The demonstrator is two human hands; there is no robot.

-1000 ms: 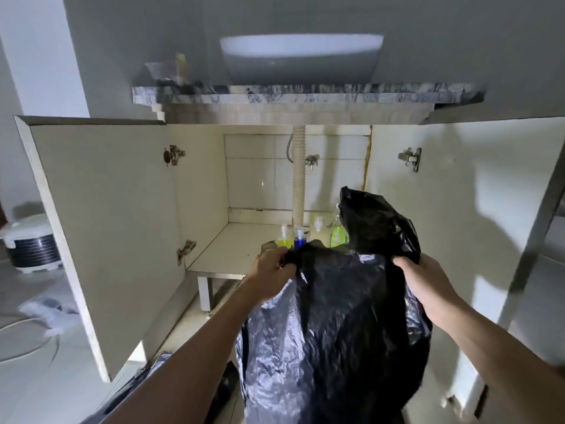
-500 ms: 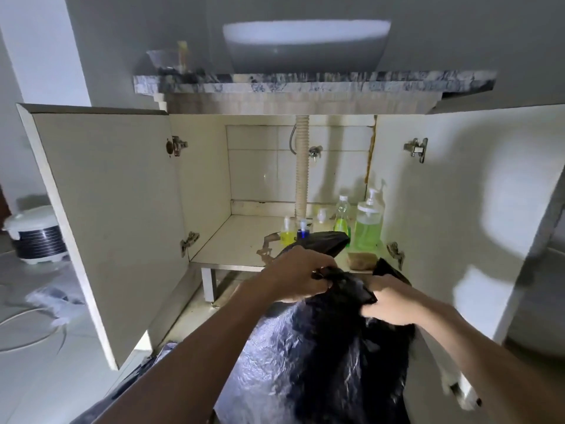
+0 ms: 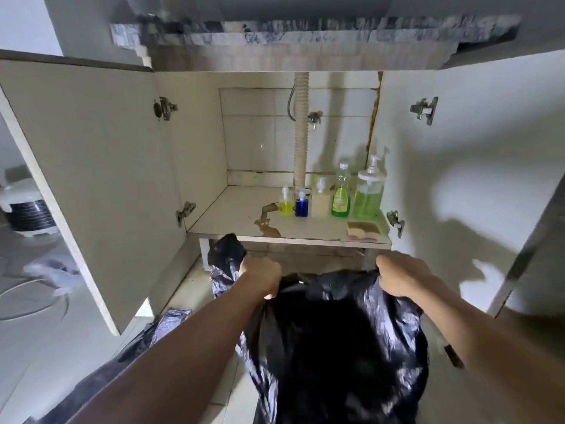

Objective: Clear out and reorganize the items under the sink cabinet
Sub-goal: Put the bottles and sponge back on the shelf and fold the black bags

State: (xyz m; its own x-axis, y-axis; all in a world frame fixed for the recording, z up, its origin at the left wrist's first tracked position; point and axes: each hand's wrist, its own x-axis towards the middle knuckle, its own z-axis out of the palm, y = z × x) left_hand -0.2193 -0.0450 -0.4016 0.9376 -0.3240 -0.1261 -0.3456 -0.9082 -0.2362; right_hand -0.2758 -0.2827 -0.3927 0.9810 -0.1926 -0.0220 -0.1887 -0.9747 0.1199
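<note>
A black plastic bag (image 3: 333, 347) hangs in front of the open sink cabinet (image 3: 244, 206), below its shelf edge. My left hand (image 3: 261, 275) grips the bag's rim on the left and my right hand (image 3: 400, 275) grips it on the right, so the rim is stretched between them. On the cabinet floor at the back right stand several bottles: a small yellow one (image 3: 286, 205), a small blue one (image 3: 301, 205), a cream one (image 3: 320, 198), a green dish-soap bottle (image 3: 341, 194) and a large green pump bottle (image 3: 368, 191). A sponge (image 3: 363, 230) lies near the front right corner.
Both cabinet doors (image 3: 91, 179) stand wide open. A corrugated drain pipe (image 3: 300, 130) runs down the cabinet's back. A stain (image 3: 267, 223) marks the shelf. Another dark bag (image 3: 165, 322) lies on the floor at left, near a white appliance (image 3: 27, 209) and a cable (image 3: 27, 298).
My hands dropped with the bag from in front of the cabinet to below its shelf and pulled apart, spreading the rim. The bottles and sponge came into view.
</note>
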